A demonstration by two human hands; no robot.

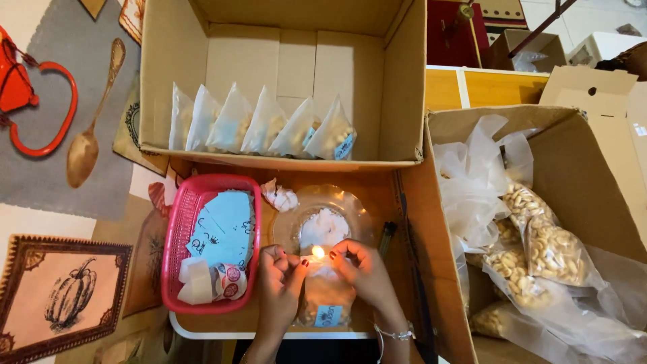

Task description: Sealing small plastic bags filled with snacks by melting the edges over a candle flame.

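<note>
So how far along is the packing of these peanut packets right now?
Done: six sealed triangular packets stand in a row in the open box. In hand: the left hand and right hand hold one packet at a small flame by the glass dish. Left: big bags of peanuts in the right box, and blue labels in the pink basket.

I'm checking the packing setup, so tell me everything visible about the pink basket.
The pink basket is a rectangular tray of slotted plastic, sitting flat on the wooden tabletop left of the left hand. It holds a pile of light blue paper labels, white folded pieces and a round red-and-white sticker roll. Nothing grips it.
</note>
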